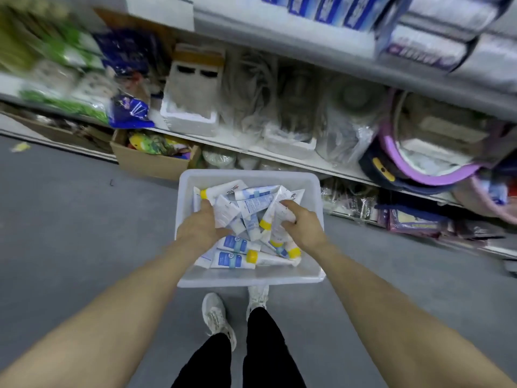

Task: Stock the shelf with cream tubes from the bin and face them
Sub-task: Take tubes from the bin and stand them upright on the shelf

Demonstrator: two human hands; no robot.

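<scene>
A translucent white bin (249, 179) stands on the grey floor in front of my feet. It holds several white cream tubes (253, 204) with blue labels and yellow or white caps, lying in a loose heap. Both my hands are down inside it. My left hand (200, 228) lies on the left side of the heap, its fingers curled round a white tube. My right hand (300, 224) is on the right side and grips a white tube with a yellow cap (265, 224). The fingertips of both hands are partly hidden among the tubes.
A white shelf (279, 155) runs across behind the bin, packed with bagged goods and white foam trays. A cardboard box (152, 163) sits on the floor to the left. Purple round items (414, 166) hang off the shelf at right. My shoes (215, 315) stand just behind the bin.
</scene>
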